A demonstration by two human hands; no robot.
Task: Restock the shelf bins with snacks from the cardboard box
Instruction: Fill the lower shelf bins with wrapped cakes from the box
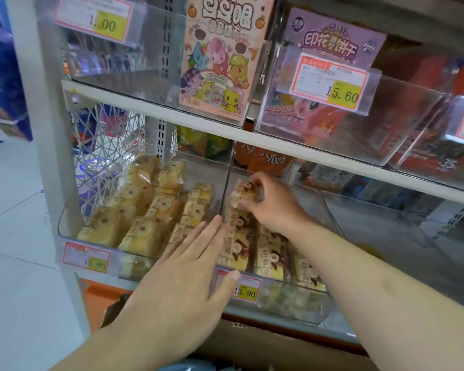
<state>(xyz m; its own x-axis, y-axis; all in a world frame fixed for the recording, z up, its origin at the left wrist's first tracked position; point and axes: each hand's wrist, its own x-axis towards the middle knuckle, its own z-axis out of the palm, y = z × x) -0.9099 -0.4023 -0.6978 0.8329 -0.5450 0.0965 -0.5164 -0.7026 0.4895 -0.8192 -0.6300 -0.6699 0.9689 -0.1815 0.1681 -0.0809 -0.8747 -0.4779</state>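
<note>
Your right hand [272,207] pinches a wrapped snack cake [245,192] by its clear film, holding it tilted just above the row already standing in the middle clear bin [292,303]. The cake is pale yellow with dark brown swirls, and a printed band with a round emblem runs down the wrapper. Beneath it, more of the same brown-swirled cakes [271,257] stand on edge, packed side by side against the bin's front wall, which carries a red and yellow price tag [243,287] reading 13.90.

Your left hand [184,271] is flat, fingers straight and together, fingertips at the divider between the two bins and the thumb resting on that price tag.

The left clear bin [65,228] is filled with plain yellow cakes [142,210] in the same kind of wrapper, stacked in leaning rows, with its own 13.90 tag [87,257] on the front.

On the shelf above, a clear bin [359,135] holds a purple pony-printed biscuit box [330,46] behind a 15.60 tag [332,81], and beside it stands a pink pony-printed box [220,57].

The cardboard box [273,349] shows at the bottom edge, below the shelf.
</note>
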